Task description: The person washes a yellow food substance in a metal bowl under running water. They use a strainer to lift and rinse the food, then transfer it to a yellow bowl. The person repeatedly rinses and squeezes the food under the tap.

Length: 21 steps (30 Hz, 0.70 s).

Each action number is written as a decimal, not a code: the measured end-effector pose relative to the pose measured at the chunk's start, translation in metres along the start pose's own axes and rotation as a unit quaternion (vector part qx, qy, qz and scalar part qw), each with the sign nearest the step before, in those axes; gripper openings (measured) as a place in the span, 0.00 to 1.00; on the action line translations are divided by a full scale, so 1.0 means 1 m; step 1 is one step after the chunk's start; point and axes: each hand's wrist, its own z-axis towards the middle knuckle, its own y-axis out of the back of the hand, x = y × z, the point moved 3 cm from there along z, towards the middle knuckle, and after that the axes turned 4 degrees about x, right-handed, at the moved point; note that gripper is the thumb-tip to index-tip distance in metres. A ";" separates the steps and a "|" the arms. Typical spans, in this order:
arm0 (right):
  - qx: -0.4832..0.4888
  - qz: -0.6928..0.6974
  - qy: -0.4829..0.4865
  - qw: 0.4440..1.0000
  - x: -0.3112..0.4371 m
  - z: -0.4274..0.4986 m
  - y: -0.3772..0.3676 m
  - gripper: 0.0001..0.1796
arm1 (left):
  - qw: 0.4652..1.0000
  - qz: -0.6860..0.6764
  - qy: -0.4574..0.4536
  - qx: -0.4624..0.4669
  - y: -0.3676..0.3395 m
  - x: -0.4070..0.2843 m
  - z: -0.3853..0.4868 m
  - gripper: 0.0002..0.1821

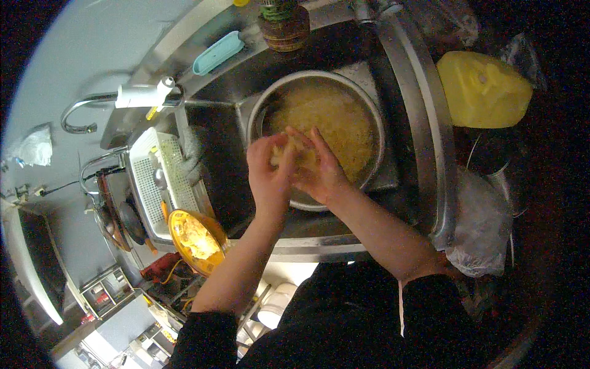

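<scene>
A large round metal basin (379, 138) sits in a stainless-steel sink. Cloudy, yellowish liquid (339, 115) with many small pale bits fills much of it. Over the basin's near left part, my left hand (269, 166) is curled around a pale yellow clump (275, 157), probably food. My right hand (325, 173) is cupped close beside it, palm facing the left hand and fingers partly spread. Blur between the hands hides whether the right one also bears on the clump.
Left of the sink stand a perforated white basket (147, 170) and an orange bowl of pale food (177, 226). A faucet (97, 99) projects beyond them. A brown jar (285, 27) and light-blue tray (219, 53) line the back; a yellow container (484, 90) and plastic bag (481, 226) lie right.
</scene>
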 end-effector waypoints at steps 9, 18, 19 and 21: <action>0.225 -0.005 0.006 0.974 -0.017 -0.002 0.012 0.23 | 0.873 0.248 -0.357 0.219 0.020 -0.037 -0.005 0.31; 0.263 0.286 -0.092 0.917 -0.033 0.040 0.063 0.15 | 0.877 0.195 -0.379 0.221 -0.028 -0.022 -0.013 0.24; 0.266 0.289 -0.102 0.914 -0.031 0.036 0.055 0.13 | 0.882 0.191 -0.371 0.220 -0.028 -0.020 -0.013 0.23; 0.275 0.290 -0.115 0.909 -0.024 0.030 0.042 0.12 | 0.890 0.179 -0.359 0.216 -0.030 -0.019 -0.013 0.21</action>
